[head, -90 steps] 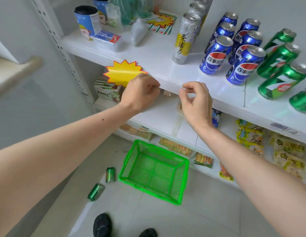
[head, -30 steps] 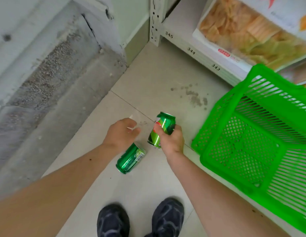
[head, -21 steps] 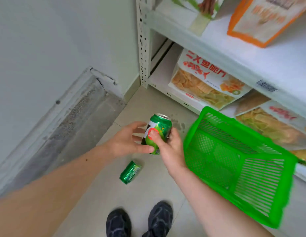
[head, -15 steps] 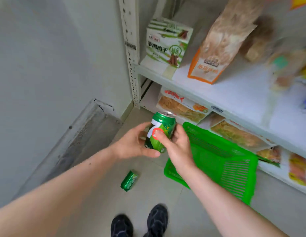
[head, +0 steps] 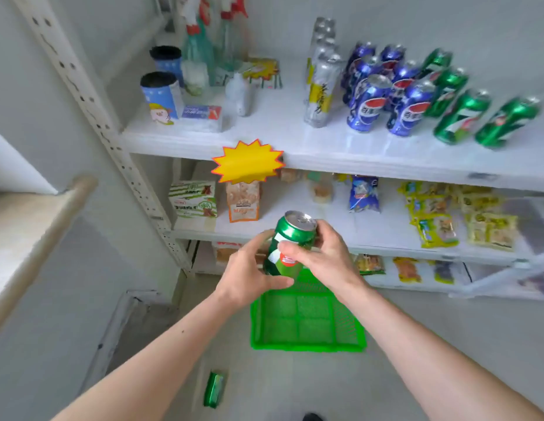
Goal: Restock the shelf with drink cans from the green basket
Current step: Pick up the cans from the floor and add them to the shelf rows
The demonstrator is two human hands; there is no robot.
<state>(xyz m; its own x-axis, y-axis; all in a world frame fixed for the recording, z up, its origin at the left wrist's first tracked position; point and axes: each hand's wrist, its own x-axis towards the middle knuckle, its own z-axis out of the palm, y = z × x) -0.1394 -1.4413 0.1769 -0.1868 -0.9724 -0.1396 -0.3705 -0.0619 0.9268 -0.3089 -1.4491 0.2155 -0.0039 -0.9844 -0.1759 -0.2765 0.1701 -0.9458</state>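
In the head view the frame is blurred toward the edges, so the labels on the shelf (head: 340, 147) are hard to read. Both hands hold one green can (head: 290, 244) in front of the shelf, above the green basket (head: 307, 347): the left hand (head: 249, 275) wraps its lower side and the right hand (head: 325, 253) grips its upper part with thumb and fingers. The hands hide the basket's far rim. On the shelf top stand four green cans (head: 460, 117), about six blue cans (head: 366, 104) and a row of silver cans (head: 322, 86), some hidden behind others. One more green can (head: 213, 389) lies on the floor, left of the basket.
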